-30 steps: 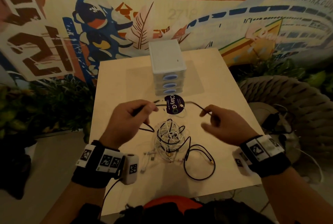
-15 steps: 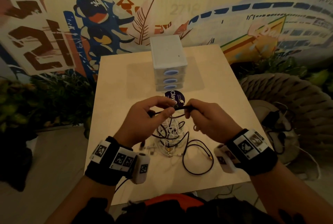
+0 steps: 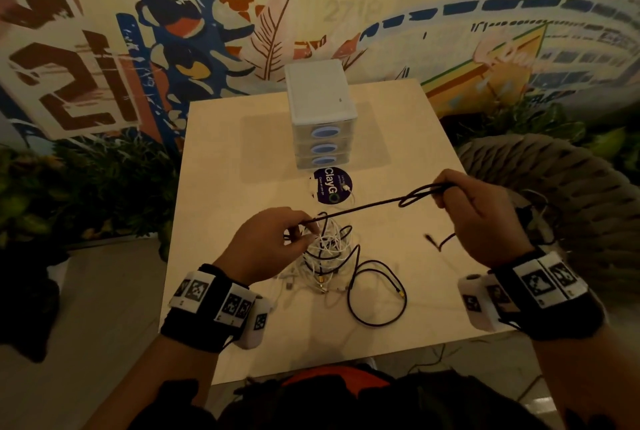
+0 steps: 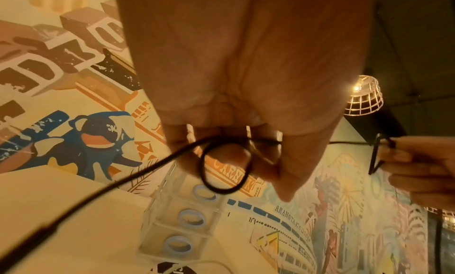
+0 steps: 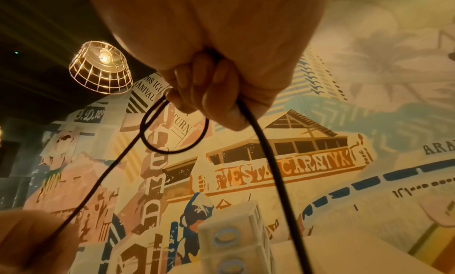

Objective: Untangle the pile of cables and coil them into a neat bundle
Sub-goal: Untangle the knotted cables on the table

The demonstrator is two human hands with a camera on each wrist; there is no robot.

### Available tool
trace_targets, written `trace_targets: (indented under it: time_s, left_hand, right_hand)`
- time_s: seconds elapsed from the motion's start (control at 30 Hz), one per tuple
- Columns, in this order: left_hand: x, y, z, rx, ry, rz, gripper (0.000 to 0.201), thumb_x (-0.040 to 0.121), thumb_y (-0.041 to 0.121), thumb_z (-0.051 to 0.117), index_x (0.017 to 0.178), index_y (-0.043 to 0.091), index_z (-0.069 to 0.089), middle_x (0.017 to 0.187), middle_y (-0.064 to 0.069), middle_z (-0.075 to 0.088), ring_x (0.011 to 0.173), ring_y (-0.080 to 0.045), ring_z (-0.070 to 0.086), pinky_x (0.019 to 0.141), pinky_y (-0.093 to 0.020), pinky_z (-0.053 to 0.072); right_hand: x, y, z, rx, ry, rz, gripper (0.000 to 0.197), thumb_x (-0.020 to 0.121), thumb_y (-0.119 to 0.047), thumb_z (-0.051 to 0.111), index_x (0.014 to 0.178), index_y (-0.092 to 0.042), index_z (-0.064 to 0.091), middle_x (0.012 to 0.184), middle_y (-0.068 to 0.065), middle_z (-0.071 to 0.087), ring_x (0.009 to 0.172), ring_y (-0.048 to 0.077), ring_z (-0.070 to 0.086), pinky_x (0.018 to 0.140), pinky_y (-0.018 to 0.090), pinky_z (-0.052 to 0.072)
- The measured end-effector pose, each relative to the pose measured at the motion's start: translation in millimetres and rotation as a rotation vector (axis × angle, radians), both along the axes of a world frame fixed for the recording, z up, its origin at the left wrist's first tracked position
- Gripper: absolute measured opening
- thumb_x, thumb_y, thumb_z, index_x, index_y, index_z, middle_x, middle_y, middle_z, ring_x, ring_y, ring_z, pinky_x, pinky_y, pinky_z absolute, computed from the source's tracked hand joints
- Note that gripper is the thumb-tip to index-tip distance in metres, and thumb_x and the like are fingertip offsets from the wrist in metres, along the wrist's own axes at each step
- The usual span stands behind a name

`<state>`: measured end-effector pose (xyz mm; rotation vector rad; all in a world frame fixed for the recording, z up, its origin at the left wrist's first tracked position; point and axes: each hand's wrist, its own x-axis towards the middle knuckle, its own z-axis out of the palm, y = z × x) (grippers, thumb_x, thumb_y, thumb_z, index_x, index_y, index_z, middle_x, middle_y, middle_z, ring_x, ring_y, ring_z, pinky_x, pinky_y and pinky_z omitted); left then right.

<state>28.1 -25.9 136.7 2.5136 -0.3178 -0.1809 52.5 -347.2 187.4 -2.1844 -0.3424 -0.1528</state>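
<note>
Stretching a black cable point(image 3: 360, 209) taut above the worktop point(image 3: 242, 194), the left hand point(image 3: 266, 246) and right hand point(image 3: 481, 218) each pinch it in curled fingers point(image 5: 216, 103), probably to draw it free of the tangled pile point(image 3: 329, 253) below. A small loop sits at each grip; whether either is knotted is unclear.

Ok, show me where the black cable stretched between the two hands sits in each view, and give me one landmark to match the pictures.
Head: the black cable runs taut from the left hand up to the right hand, above the table.
Left wrist: it loops under the fingers at centre and runs right.
Right wrist: it loops below the fingers and slants down left.
Shared landmark: the white drawer unit.
</note>
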Motion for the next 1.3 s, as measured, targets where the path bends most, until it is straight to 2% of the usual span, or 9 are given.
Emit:
trace_targets:
  time_s: [0.23,0.4,0.5,0.7,0.83,0.93,1.07,1.2,1.3]
  left_hand:
    - [5.4,5.7,-12.0,-0.001,-0.150,0.080,0.048,0.081,-0.005,0.054,0.112,0.029,0.069,0.089,0.004,0.044,0.083,-0.010,0.046,0.070,-0.025,0.039]
    - [4.2,17.7,-11.4,0.173,-0.165,0.206,0.023,0.087,0.034,0.045,0.082,0.031,0.067,0.078,0.008,0.048,0.077,-0.021,0.051,0.066,-0.037,0.045]
    - [1.8,19.4,-9.5,0.177,-0.229,0.216,0.028,0.090,0.042,0.037,0.088,0.034,0.064,0.073,0.010,0.051,0.074,-0.020,0.050,0.064,-0.035,0.039]
    - [1.5,8.5,-4.0,0.030,-0.072,0.178,0.012,0.102,0.044,0.052,0.106,0.036,0.060,0.052,0.000,0.045,0.051,-0.014,0.047,0.048,-0.030,0.026]
    - [0.4,12.6,0.0,0.060,0.037,0.167,0.040,0.100,0.057,0.045,0.085,0.028,0.068,0.049,0.003,0.049,0.049,-0.009,0.047,0.049,-0.032,0.028]
    - [-0.5,9.0,1.7,0.075,0.100,0.094,0.041,0.098,0.058,0.049,0.081,0.027,0.068,0.051,0.009,0.051,0.051,-0.005,0.047,0.051,-0.031,0.028]
    - [-7.5,-9.4,4.4,0.181,-0.022,-0.094,0.036,0.087,0.070,0.058,0.085,0.036,0.068,0.055,0.012,0.050,0.055,0.000,0.049,0.050,-0.021,0.026]
    - [-12.0,-39.5,13.6,0.084,-0.146,-0.222,0.020,0.086,0.055,0.069,0.098,0.040,0.067,0.062,0.024,0.047,0.065,0.011,0.048,0.054,-0.013,0.025]
    - [-11.5,-52.5,18.7,-0.015,-0.150,-0.227,0.024,0.083,0.041,0.074,0.103,0.038,0.061,0.070,0.016,0.053,0.069,0.000,0.051,0.057,-0.020,0.039]
  right_hand:
    - [-8.8,-36.1,-3.3,0.076,0.017,-0.115,0.028,0.098,-0.007,0.040,0.075,-0.013,0.055,0.056,0.012,0.045,0.048,0.012,0.039,0.047,0.035,0.032]
    - [-33.7,-72.1,-59.1,0.002,0.288,-0.204,0.030,0.101,-0.015,0.050,0.075,-0.021,0.063,0.063,-0.003,0.061,0.061,0.010,0.052,0.063,0.039,0.044]
    - [-63.5,-82.9,-96.0,-0.115,0.607,-0.093,0.035,0.101,-0.006,0.052,0.080,-0.025,0.073,0.079,0.013,0.072,0.073,0.026,0.064,0.074,0.044,0.052]
    - [-99.5,-75.0,-127.9,-0.189,0.923,0.090,0.050,0.101,-0.001,0.045,0.086,-0.032,0.081,0.072,0.006,0.074,0.065,0.013,0.067,0.066,0.027,0.055]
    - [-107.4,-81.4,-139.0,-0.224,0.917,0.057,0.053,0.098,-0.008,0.059,0.141,-0.039,0.054,0.082,-0.003,0.077,0.070,0.008,0.069,0.072,0.025,0.057]
    - [-102.0,-88.8,-126.0,-0.357,0.759,0.057,0.087,0.086,-0.048,0.075,0.149,-0.061,0.017,0.104,-0.017,0.068,0.091,-0.003,0.065,0.079,0.017,0.049]
    - [-76.1,-71.9,-80.6,-0.400,0.378,0.018,0.056,0.072,-0.074,0.068,0.124,-0.056,0.059,0.117,-0.026,0.049,0.110,-0.004,0.053,0.088,0.018,0.041]
    - [-48.2,-2.8,-38.6,-0.263,0.230,0.248,0.061,0.078,-0.073,0.068,0.131,-0.045,0.056,0.128,-0.025,0.053,0.116,-0.007,0.052,0.096,0.014,0.042]
    - [-37.6,53.0,-38.2,-0.261,0.354,0.503,0.054,0.086,-0.065,0.065,0.133,-0.037,0.057,0.127,-0.020,0.064,0.114,-0.004,0.058,0.098,0.019,0.046]
